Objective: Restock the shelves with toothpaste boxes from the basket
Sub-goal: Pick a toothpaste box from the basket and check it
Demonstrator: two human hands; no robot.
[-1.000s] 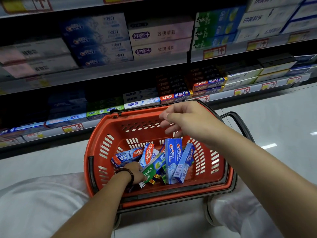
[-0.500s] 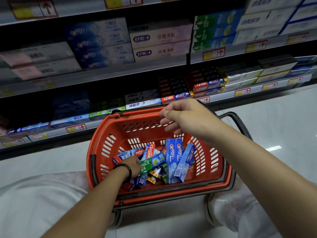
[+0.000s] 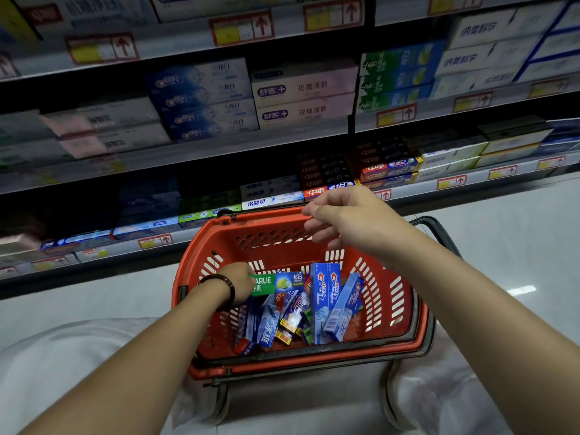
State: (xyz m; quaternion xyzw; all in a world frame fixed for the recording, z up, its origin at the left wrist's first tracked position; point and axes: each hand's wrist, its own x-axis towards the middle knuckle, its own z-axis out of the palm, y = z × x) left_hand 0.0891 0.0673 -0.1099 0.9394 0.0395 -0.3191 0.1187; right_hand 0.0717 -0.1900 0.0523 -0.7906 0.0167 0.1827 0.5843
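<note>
My left hand [image 3: 240, 282] grips a green toothpaste box [image 3: 277, 282] inside the red basket [image 3: 314, 363], above a heap of blue boxes [image 3: 324, 304]. My right hand [image 3: 353, 222] hovers over the far rim, fingers loosely curled, holding nothing.

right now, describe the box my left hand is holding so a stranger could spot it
Look in the red basket below the shelves. At its left side the left hand grips one end of a green Darlie box lying atop the others. Its green front with a lime picture sets it apart from the blue Crest boxes beside it.
</note>
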